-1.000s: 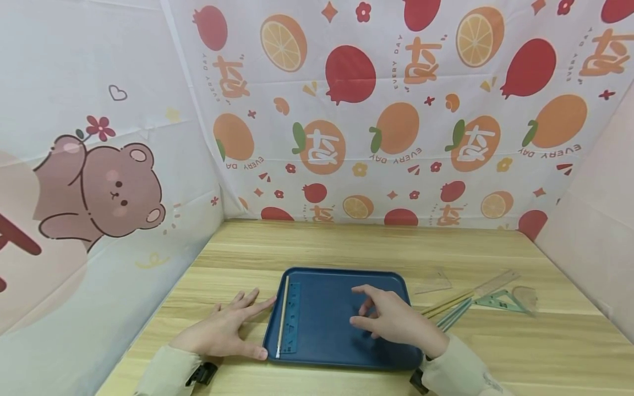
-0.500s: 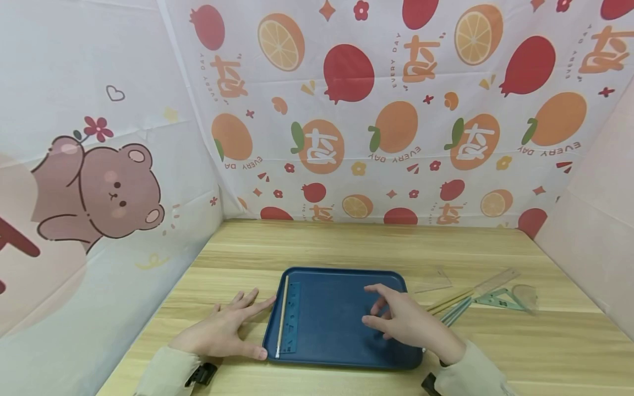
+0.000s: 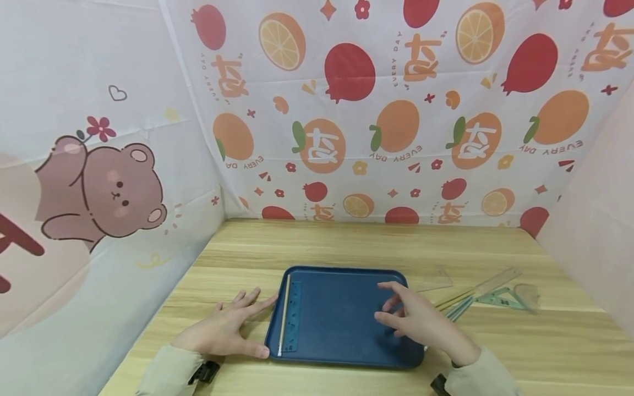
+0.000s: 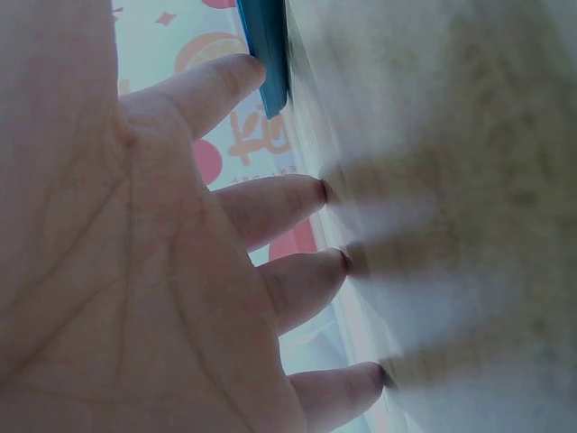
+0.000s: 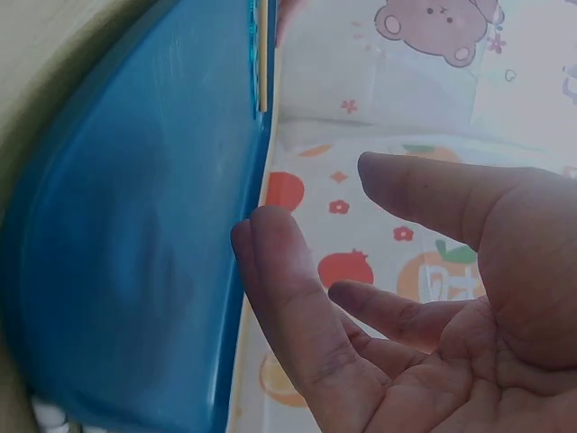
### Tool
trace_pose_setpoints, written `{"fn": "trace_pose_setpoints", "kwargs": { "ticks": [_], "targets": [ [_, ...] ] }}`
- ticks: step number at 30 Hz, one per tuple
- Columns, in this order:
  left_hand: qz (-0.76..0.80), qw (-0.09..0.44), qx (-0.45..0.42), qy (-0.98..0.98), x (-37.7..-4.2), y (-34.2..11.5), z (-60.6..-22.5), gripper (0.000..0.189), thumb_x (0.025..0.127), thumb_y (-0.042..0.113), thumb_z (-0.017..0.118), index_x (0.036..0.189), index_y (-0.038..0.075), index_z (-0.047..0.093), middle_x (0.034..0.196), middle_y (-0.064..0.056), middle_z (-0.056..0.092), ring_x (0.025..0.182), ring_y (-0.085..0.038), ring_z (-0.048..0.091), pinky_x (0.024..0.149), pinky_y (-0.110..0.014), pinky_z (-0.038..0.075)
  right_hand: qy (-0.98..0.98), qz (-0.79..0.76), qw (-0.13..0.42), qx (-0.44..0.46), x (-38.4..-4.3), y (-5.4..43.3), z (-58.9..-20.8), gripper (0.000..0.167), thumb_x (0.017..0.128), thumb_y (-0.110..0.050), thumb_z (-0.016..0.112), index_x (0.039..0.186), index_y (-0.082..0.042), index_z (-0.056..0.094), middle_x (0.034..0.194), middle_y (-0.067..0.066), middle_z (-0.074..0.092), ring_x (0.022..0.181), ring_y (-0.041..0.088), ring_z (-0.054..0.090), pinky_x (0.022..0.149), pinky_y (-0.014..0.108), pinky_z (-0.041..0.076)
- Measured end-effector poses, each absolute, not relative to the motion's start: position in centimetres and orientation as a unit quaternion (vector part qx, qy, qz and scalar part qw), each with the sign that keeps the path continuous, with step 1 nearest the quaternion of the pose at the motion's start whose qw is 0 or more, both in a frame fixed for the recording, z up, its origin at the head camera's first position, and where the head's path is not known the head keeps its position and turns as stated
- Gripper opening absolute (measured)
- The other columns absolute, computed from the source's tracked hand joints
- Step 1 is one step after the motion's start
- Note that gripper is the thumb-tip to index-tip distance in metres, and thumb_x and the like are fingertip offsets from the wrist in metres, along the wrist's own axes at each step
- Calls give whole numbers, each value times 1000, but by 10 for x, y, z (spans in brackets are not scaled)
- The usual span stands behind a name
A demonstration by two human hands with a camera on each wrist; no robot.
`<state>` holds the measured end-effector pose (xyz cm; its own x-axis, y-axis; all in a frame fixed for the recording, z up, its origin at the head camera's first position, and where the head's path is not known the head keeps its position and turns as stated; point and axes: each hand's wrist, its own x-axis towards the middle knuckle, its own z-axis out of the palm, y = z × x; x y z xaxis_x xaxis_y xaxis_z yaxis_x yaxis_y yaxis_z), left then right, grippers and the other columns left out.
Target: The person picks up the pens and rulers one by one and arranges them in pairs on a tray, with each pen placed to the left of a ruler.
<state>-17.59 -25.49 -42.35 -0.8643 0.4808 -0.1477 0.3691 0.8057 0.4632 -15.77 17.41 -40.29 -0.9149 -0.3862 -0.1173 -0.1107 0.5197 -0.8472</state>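
Note:
A blue tray (image 3: 342, 319) lies on the wooden table. Along its left side rest a thin wooden stick (image 3: 284, 316) and, beside it, a teal ruler (image 3: 293, 316). My left hand (image 3: 225, 330) is spread at the tray's left edge, with thumb and index fingertip at the rim. In the left wrist view its other fingertips meet the tabletop, and the tray's edge (image 4: 266, 54) shows by the index finger. My right hand (image 3: 416, 319) hovers over the tray's right side, fingers loosely bent and apart, holding nothing; the right wrist view shows the bare palm (image 5: 433, 361).
Right of the tray lie yellowish sticks (image 3: 453, 299), greenish sticks (image 3: 460, 308), a clear ruler (image 3: 500, 279), a green set square (image 3: 500, 298) and a clear protractor (image 3: 527, 297). A clear set square (image 3: 436, 279) lies behind them. Printed cloth (image 3: 366, 137) hangs behind the table.
My right hand has drifted to the right across the tray, still holding nothing. My left hand, the tray, the stick and the ruler keep their places.

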Motion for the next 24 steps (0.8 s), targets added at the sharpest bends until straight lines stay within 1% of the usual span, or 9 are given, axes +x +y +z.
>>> {"fn": "trace_pose_setpoints", "kwargs": {
  "ticks": [6, 16, 24],
  "targets": [
    [217, 125, 229, 941, -176, -255, -423, 110, 78, 71, 85, 168, 31, 38, 175, -31, 24, 158, -65, 17, 107, -97, 9, 856, -478, 140, -140, -154, 183, -401, 75, 104, -27, 74, 162, 3, 36, 115, 13, 65, 86, 25, 73, 69, 42, 67],
    [218, 131, 226, 940, -176, -257, -425, 109, 77, 72, 85, 168, 33, 38, 175, -29, 24, 159, -64, 16, 107, -97, 8, 866, -472, 113, -119, -150, 198, -408, 76, 102, -27, 76, 161, 3, 38, 114, 13, 66, 85, 23, 73, 67, 37, 66],
    [218, 130, 226, 940, -175, -255, -425, 109, 77, 72, 85, 168, 32, 39, 175, -29, 25, 159, -64, 17, 107, -97, 9, 865, -476, 114, -107, -150, 208, -408, 74, 103, -29, 75, 160, 2, 40, 115, 14, 67, 87, 23, 74, 68, 37, 67]
  ]
}}
